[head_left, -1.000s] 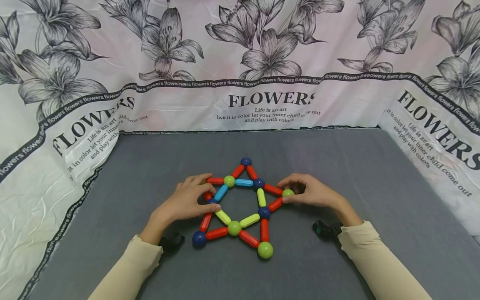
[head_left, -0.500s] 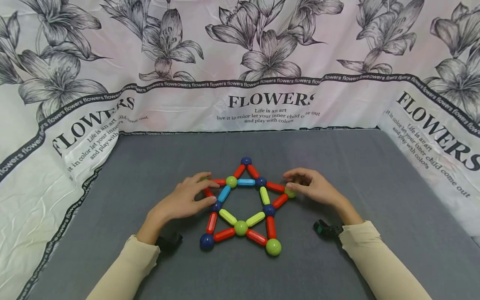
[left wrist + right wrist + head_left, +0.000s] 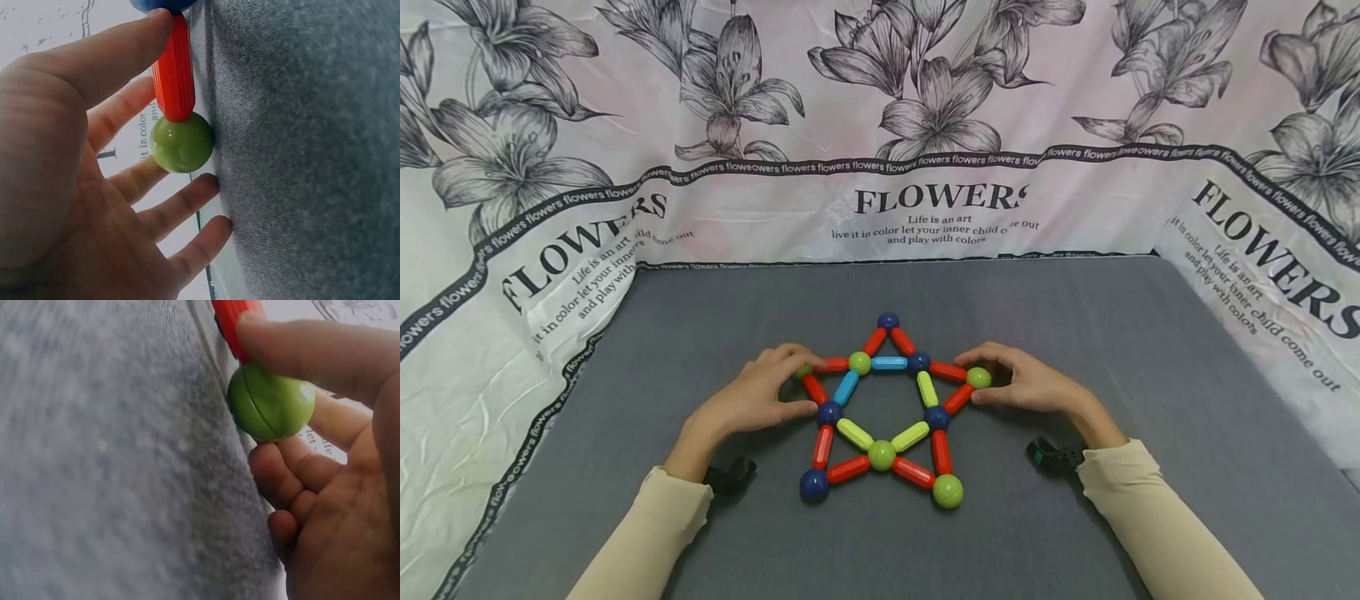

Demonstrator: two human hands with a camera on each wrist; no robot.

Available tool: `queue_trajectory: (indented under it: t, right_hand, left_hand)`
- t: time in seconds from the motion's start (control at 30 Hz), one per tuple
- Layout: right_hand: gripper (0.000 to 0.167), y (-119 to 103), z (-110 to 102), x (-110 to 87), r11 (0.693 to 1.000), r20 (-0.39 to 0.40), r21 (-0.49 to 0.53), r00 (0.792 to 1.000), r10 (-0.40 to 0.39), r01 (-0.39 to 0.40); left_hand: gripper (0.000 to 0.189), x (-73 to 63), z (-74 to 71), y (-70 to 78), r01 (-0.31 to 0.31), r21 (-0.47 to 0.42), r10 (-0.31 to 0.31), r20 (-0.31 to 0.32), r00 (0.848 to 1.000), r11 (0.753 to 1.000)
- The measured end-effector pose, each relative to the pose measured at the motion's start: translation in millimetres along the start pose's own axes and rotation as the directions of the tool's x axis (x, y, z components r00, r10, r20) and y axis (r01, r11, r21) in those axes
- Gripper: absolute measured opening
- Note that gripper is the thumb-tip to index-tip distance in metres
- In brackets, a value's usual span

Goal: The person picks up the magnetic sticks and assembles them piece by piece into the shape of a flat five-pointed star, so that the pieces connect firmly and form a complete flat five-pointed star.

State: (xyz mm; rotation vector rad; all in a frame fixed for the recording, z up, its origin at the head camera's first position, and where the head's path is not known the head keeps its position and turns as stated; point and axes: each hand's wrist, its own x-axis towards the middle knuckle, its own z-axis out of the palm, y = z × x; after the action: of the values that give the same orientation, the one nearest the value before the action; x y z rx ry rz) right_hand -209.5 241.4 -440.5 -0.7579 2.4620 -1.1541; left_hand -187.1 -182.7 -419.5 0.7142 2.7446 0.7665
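A five-pointed star [image 3: 882, 455] of coloured building rods and balls lies flat on the grey tabletop. Its points have red rods; the inner ring has blue and yellow-green ones. At its left point, my left hand [image 3: 758, 393] spreads around a green ball [image 3: 182, 142]. The thumb touches near the neighbouring blue ball [image 3: 829, 413], while the other fingers stay fairly straight. Over the right point, my right hand [image 3: 1032, 382] holds the star between thumb and index finger, on either side of a green ball [image 3: 978, 378]. The remaining fingers curl beneath the palm.
Grey cloth [image 3: 880, 550] covers the table. White flower-printed fabric [image 3: 760, 208] rises along the back and both sides. Dark wrist straps with cameras sit on both wrists, the right camera [image 3: 1054, 457] close to the tabletop.
The star has shifted slightly right and its lower half has straightened. My left hand has drawn back left, uncovering more of the left point. My right hand lifted a little, then came back around its ball.
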Motion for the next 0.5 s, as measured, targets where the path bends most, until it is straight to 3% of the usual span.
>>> queue_trajectory:
  t: [0.17,0.37,0.5]
  right_hand:
    - [0.047,3.5,2.2,0.7,0.999,-0.051,0.001,0.998,-0.038,0.039]
    - [0.048,4.9,1.7,3.2,0.998,-0.076,-0.01,0.995,-0.07,0.07]
    - [0.047,5.5,0.8,3.0,0.998,-0.076,0.0,0.995,-0.068,0.068]
  left_hand:
    - [0.049,1.3,1.7,-2.6,0.01,-0.002,-0.01,-0.002,1.0,1.0]
    - [0.065,2.6,1.6,-7.3,0.034,-0.012,-0.034,-0.022,0.999,0.999]
    - [0.07,2.0,1.3,-9.3,0.054,0.027,-0.053,-0.035,0.998,0.998]
